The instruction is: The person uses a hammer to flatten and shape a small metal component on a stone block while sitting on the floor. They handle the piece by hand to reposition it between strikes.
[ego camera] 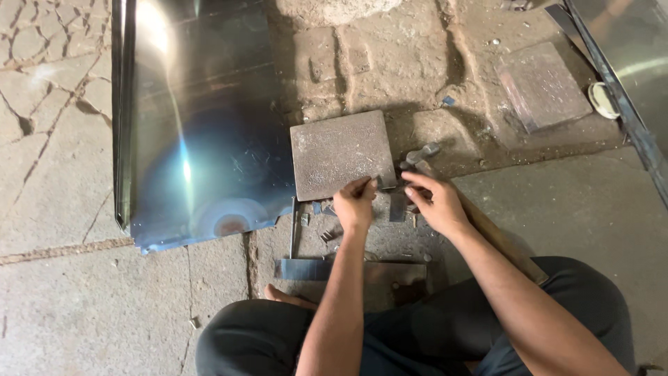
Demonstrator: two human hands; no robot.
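On the floor, both hands worked at a metal block [341,154].
Left hand [355,203] pinched its near edge; right hand [437,202] curled around small metal strips [398,206].

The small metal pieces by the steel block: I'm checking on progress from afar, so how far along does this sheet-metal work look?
Done: a few small cut metal scraps lie on the floor below the square steel block. In hand: the left hand and right hand pinch a small piece at the block's lower right corner, a hammer lying beside them. Left: the large shiny metal sheet lies flat, mostly whole.
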